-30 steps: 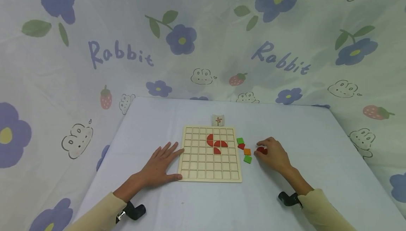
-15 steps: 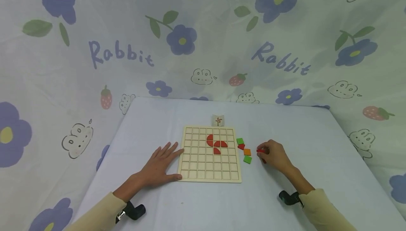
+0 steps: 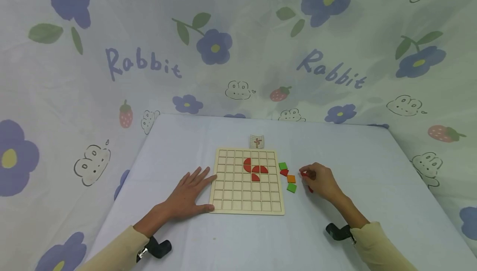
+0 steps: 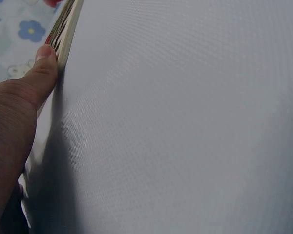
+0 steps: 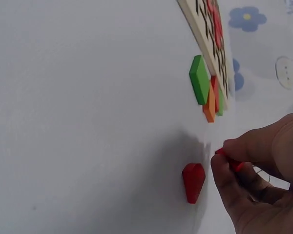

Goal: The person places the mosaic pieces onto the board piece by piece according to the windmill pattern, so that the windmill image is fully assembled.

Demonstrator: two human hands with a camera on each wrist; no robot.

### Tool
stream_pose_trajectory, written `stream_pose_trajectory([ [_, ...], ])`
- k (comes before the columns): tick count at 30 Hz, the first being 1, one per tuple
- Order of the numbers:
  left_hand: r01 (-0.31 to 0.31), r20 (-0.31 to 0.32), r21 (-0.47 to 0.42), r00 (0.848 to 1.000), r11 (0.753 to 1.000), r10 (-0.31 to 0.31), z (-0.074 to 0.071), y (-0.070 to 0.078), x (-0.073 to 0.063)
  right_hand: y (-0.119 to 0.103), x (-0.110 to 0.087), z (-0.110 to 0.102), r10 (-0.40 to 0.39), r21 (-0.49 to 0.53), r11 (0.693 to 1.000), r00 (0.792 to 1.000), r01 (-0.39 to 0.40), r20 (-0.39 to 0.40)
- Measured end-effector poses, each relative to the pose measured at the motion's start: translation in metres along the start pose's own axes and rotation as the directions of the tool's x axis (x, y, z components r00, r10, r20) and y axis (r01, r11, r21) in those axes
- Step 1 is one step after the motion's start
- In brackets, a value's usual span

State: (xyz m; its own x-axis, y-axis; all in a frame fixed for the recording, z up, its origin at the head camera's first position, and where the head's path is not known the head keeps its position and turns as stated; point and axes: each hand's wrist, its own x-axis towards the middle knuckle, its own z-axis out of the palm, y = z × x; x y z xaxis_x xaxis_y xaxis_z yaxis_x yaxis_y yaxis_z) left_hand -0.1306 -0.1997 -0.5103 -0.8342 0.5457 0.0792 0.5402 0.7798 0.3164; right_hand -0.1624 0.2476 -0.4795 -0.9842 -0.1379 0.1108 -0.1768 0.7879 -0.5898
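A square wooden grid board (image 3: 238, 196) lies on the table, with several red rounded pieces (image 3: 247, 164) set in its upper middle cells. My left hand (image 3: 188, 196) rests beside its left edge, fingers spread and straight, the thumb (image 4: 43, 68) touching the lower corner. To the right of the board, my right hand (image 3: 323, 182) pinches a small red piece (image 5: 234, 163) between thumb and fingers; its full outline is hidden by them. Another red piece (image 5: 193, 183), rounded at one end, lies on the cloth close by that hand.
Between board and right hand lie a green tile (image 3: 283, 166), a red piece (image 3: 284, 172), an orange tile (image 3: 291, 178) and a second green tile (image 3: 292, 188). A small printed card (image 3: 256, 141) with a red pattern sits behind the board. Flowered fabric (image 3: 238, 56) hangs around the table.
My right hand has taken up a red piece from the cloth and turned it between the fingertips, uncovering another red piece below. The left hand has stayed at the board.
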Motion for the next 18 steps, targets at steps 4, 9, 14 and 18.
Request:
stream_pose_trajectory([
  [4, -0.003, -0.008, 0.000, 1.000, 1.000, 0.003, -0.001, 0.000, 0.000, -0.004, 0.002, 0.003, -0.030, 0.048, 0.998, 0.999, 0.031, -0.010],
  [9, -0.010, -0.028, 0.011, 1.000, 1.000, 0.010, 0.001, 0.000, 0.001, -0.012, 0.005, 0.010, -0.061, 0.116, 0.991, 0.998, 0.059, 0.013],
  [14, 0.000, -0.024, 0.014, 1.000, 1.000, 0.000, 0.002, 0.000, 0.000, -0.025, 0.010, 0.022, -0.096, 0.161, 0.983, 0.994, 0.085, 0.059],
  [18, 0.000, -0.024, 0.007, 1.000, 1.000, 0.001, 0.001, 0.001, 0.000, -0.037, 0.013, 0.032, -0.129, 0.196, 0.974, 0.989, 0.112, 0.075],
])
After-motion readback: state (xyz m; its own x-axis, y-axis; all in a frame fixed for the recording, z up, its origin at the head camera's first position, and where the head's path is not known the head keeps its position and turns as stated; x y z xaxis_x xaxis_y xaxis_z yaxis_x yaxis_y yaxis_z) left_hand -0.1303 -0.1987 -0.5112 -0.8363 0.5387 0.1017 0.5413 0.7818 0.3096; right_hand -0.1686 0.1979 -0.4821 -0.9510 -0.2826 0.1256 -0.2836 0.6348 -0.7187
